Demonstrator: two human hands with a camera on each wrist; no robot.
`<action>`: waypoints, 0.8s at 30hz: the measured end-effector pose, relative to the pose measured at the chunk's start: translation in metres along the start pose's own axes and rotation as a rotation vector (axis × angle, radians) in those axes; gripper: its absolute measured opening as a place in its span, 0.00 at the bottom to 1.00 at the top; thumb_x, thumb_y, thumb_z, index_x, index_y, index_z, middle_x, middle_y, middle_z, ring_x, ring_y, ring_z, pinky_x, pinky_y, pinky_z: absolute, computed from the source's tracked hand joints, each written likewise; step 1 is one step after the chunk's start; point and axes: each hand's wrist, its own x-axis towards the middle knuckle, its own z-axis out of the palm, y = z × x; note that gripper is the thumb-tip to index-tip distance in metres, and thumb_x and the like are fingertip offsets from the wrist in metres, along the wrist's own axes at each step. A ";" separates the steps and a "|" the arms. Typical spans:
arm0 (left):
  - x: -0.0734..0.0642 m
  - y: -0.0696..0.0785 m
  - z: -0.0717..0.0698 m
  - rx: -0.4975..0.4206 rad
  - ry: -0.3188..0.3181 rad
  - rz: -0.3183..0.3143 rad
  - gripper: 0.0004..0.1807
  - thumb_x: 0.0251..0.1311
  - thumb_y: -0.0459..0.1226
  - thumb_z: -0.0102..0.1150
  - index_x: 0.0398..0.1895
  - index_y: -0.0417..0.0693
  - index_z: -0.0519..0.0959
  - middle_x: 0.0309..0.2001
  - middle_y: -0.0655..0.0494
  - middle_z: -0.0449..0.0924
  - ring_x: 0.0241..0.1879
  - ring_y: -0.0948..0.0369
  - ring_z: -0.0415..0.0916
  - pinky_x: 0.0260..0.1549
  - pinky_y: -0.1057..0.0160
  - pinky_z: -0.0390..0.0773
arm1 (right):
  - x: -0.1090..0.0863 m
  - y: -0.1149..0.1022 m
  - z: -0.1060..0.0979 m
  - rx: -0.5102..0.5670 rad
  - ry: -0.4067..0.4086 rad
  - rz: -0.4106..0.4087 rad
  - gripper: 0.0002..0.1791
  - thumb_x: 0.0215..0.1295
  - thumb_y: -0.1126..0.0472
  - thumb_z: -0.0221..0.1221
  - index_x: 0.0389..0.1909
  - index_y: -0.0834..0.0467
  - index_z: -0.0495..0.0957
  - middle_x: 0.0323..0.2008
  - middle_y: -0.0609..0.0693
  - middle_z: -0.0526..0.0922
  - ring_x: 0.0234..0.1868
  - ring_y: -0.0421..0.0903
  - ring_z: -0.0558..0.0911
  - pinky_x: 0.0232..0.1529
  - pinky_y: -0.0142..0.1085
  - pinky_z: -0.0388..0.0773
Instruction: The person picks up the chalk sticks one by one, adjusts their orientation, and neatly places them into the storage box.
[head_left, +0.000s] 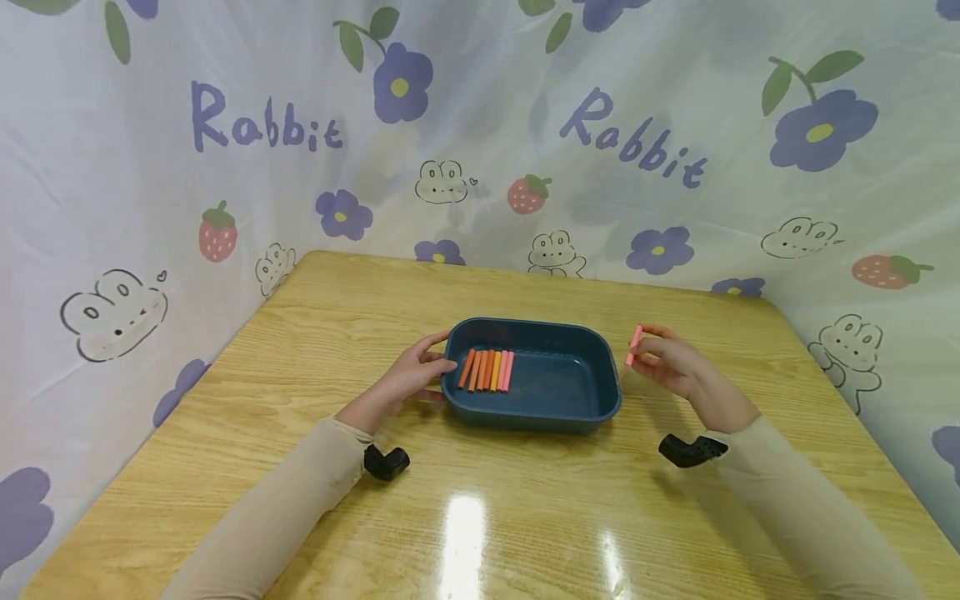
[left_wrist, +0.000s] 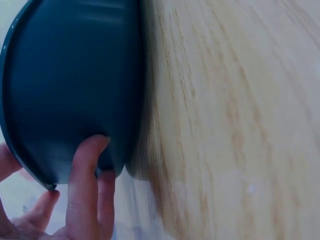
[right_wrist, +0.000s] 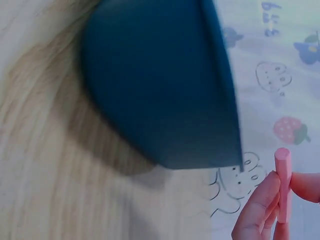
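A dark blue rounded plastic tray (head_left: 555, 410) rests on the wooden table. In its left part a row of orange, yellow and pink chalk sticks (head_left: 486, 371) lies side by side. My left hand (head_left: 411, 372) grips the tray's left end, thumb over the rim and fingers against the outer wall; the left wrist view shows these fingers (left_wrist: 82, 185) on that wall. To the right of the tray, my right hand (head_left: 675, 364) pinches one pink chalk stick (right_wrist: 283, 185) between thumb and fingers, held upright, apart from the tray.
Wooden tabletop (head_left: 525, 500) surrounds the tray on all sides. A white cloth (head_left: 480, 125) printed with rabbits, flowers and strawberries hangs behind and beside the table. Black wrist mounts (head_left: 386, 462) stick out at both sleeves.
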 end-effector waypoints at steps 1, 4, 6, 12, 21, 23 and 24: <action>0.000 0.000 0.000 0.002 0.002 0.000 0.35 0.65 0.34 0.52 0.73 0.55 0.52 0.62 0.35 0.59 0.54 0.41 0.69 0.38 0.48 0.80 | 0.000 -0.002 0.002 0.000 -0.003 -0.001 0.36 0.64 0.75 0.50 0.68 0.55 0.45 0.43 0.54 0.67 0.34 0.45 0.79 0.42 0.33 0.78; -0.001 0.001 0.001 0.006 0.006 0.000 0.35 0.65 0.34 0.52 0.73 0.55 0.52 0.62 0.35 0.60 0.54 0.42 0.70 0.37 0.49 0.80 | 0.001 -0.006 0.007 -0.013 -0.014 -0.001 0.41 0.64 0.74 0.50 0.72 0.56 0.38 0.42 0.53 0.68 0.34 0.44 0.78 0.41 0.32 0.78; -0.001 0.001 0.001 0.004 0.007 -0.002 0.35 0.65 0.34 0.52 0.73 0.55 0.52 0.62 0.35 0.60 0.53 0.42 0.70 0.37 0.49 0.80 | 0.002 -0.008 0.009 -0.027 -0.024 0.001 0.42 0.65 0.74 0.49 0.73 0.56 0.35 0.41 0.53 0.68 0.34 0.44 0.78 0.42 0.32 0.78; -0.002 0.002 0.002 -0.001 0.003 -0.003 0.34 0.65 0.34 0.52 0.73 0.55 0.52 0.61 0.35 0.60 0.53 0.42 0.70 0.37 0.49 0.80 | 0.004 -0.011 0.019 -0.066 -0.070 0.012 0.42 0.66 0.73 0.47 0.73 0.57 0.32 0.46 0.54 0.65 0.37 0.44 0.76 0.44 0.32 0.76; -0.002 0.003 0.002 -0.003 0.006 -0.008 0.35 0.65 0.34 0.52 0.73 0.55 0.52 0.62 0.35 0.60 0.53 0.42 0.70 0.38 0.48 0.80 | 0.009 -0.015 0.039 -0.101 -0.125 0.036 0.40 0.68 0.72 0.44 0.73 0.57 0.33 0.50 0.55 0.62 0.37 0.43 0.76 0.44 0.31 0.76; -0.002 0.003 0.002 -0.001 0.004 -0.007 0.35 0.65 0.34 0.52 0.73 0.55 0.52 0.61 0.35 0.60 0.54 0.42 0.70 0.38 0.49 0.80 | 0.011 -0.016 0.043 -0.076 -0.125 0.048 0.38 0.68 0.72 0.44 0.72 0.56 0.36 0.49 0.54 0.63 0.35 0.43 0.76 0.42 0.32 0.76; -0.002 0.003 0.002 0.000 0.004 -0.006 0.35 0.65 0.34 0.53 0.73 0.55 0.52 0.61 0.35 0.60 0.54 0.42 0.70 0.38 0.49 0.80 | 0.012 -0.016 0.045 -0.067 -0.124 0.054 0.36 0.68 0.72 0.45 0.72 0.55 0.38 0.49 0.54 0.63 0.34 0.43 0.76 0.42 0.31 0.76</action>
